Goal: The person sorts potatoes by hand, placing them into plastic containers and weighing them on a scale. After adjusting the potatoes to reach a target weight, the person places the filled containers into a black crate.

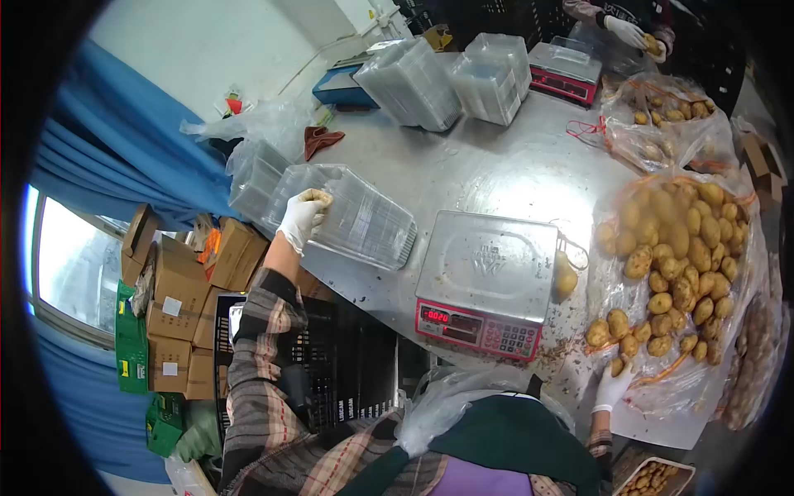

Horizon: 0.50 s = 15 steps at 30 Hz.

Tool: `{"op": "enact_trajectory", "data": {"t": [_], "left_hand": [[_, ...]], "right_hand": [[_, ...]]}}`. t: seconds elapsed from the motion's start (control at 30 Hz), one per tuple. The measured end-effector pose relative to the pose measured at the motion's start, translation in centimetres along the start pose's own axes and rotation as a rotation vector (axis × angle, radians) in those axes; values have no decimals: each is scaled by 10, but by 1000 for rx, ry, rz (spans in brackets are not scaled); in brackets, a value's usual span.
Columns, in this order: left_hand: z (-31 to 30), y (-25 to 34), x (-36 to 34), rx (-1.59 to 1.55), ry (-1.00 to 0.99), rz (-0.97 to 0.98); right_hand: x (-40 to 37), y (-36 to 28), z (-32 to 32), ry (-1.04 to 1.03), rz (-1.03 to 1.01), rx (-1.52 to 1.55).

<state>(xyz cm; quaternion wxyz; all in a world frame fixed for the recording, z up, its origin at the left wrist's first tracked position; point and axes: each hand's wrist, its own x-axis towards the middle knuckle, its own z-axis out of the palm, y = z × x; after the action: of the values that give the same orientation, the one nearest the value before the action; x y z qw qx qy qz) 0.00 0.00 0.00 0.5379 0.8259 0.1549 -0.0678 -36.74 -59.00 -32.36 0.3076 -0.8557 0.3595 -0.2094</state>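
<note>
My left hand (pixel 303 219), in a white glove, is at the near end of a stack of nested clear plastic boxes (pixel 364 217). Its fingers are curled closed on the end of a box. On the right, my gloved right hand (pixel 613 388) has its fingers around a potato (pixel 617 366) at the edge of a potato pile (pixel 682 240) on an opened plastic bag. Between my hands stands a red digital scale (pixel 488 269) with a bare metal pan and a lit display. A single potato (pixel 565 275) lies just right of the scale.
Across the metal table (pixel 513 169) stand more box stacks (pixel 409 87), a second scale (pixel 566 70) and a bag of potatoes (pixel 662 116). A co-worker's gloved hands (pixel 633 35) hold a potato. Cardboard boxes (pixel 178 289) and a black crate (pixel 331 355) are at left.
</note>
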Motion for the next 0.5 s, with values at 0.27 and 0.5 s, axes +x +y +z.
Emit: {"op": "enact_trajectory", "data": {"t": [0.27,0.5], "left_hand": [[-20,2,13,-312,-210,-71],[17,1,-16,79,364,195]], "right_hand": [[-2,-12,11,5,-11,50],[-2,-14,-4,23,-6,30]]}}
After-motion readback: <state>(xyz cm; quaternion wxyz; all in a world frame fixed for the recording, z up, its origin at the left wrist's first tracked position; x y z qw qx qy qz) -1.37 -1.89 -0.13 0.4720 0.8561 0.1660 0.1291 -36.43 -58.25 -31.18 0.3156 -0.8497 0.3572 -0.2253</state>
